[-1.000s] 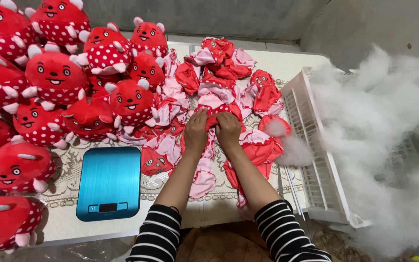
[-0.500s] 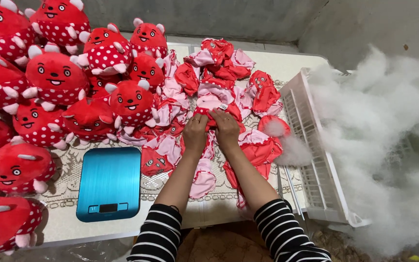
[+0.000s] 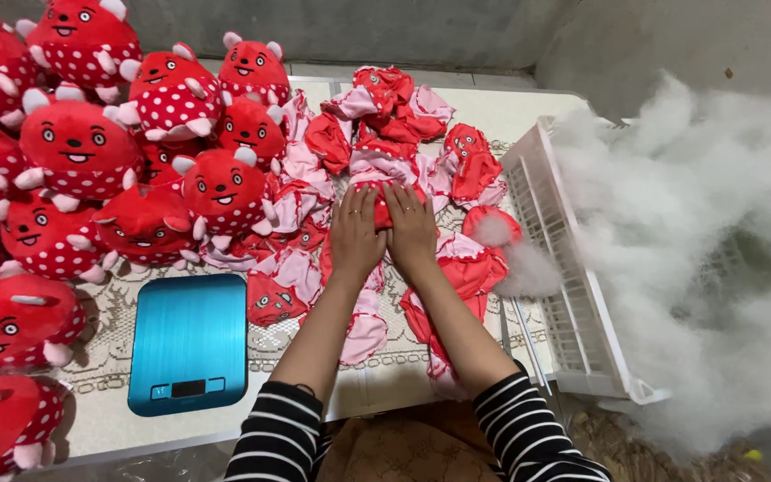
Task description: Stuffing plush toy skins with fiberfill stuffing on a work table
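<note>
Both hands side by side at mid worktop (image 3: 528, 107), thumbs touching. Left hand (image 3: 355, 234) lies flat, fingers (image 3: 353, 198) pressed together, palm down on a red unstuffed toy skin (image 3: 384, 207). Right hand (image 3: 412, 228) likewise flat, fingers together, on the same skin; only a small red strip shows between and above the fingertips. 1 ring on the left hand, 1 on the right. Both sleeves striped black & white.

The skin sits in a loose pile of empty red-and-pink skins (image 3: 385, 116) spread across the worktop centre; approx. a dozen or more, overlapping too much for an exact count.

Left side: stuffed red toys (image 3: 78, 147) w/ white-dotted bellies, approx. 13 in view, some cut by the edge, packed touching each other.

1 blue flat scale (image 3: 191, 341) on a lace cloth (image 3: 104, 295), just left of the left forearm, near the front edge.

1 white plastic basket (image 3: 573, 295) at the right edge of the worktop, tipped on its side. White stuffing fluff (image 3: 698, 250) heaped right of it, w/ 1 small tuft (image 3: 528, 272) by the skins.
</note>
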